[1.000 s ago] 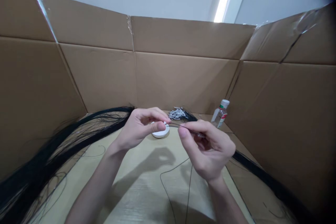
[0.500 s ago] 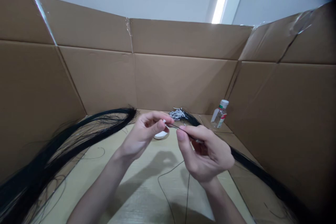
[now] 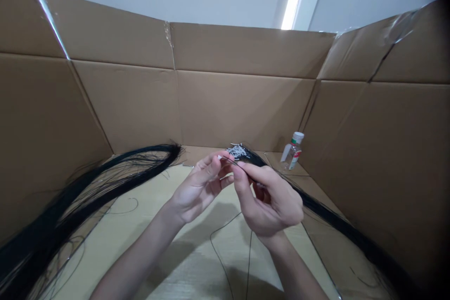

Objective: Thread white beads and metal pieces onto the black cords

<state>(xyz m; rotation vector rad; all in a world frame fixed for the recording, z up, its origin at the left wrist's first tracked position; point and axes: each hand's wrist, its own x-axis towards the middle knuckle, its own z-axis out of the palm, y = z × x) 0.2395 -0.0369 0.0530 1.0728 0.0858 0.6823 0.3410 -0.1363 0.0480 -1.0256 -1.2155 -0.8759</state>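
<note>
My left hand [image 3: 197, 192] is closed in a pinch, thumb against fingertip, on a small white piece [image 3: 220, 157] whose exact kind I cannot make out. Thin dark cord [image 3: 249, 262] runs from that spot into my right hand [image 3: 272, 201], which pinches it between thumb and forefinger, the other fingers curled in. Below the right hand, two strands of the cord hang down over the pale board. Both hands are held above the board, close together, with their fingertips nearly meeting.
A bundle of black cords [image 3: 140, 176] lies along the left side. Another black bundle [image 3: 337, 220] runs down the right, ending in a cluster of white tips [image 3: 238, 151] at the back. A clear bottle [image 3: 291, 155] stands back right. Cardboard walls [image 3: 246, 108] surround the pale board [image 3: 183, 272].
Both hands have shifted slightly, the right one left and up. My left fingers have spread below the pinch, and the white round thing behind them is now hidden.
</note>
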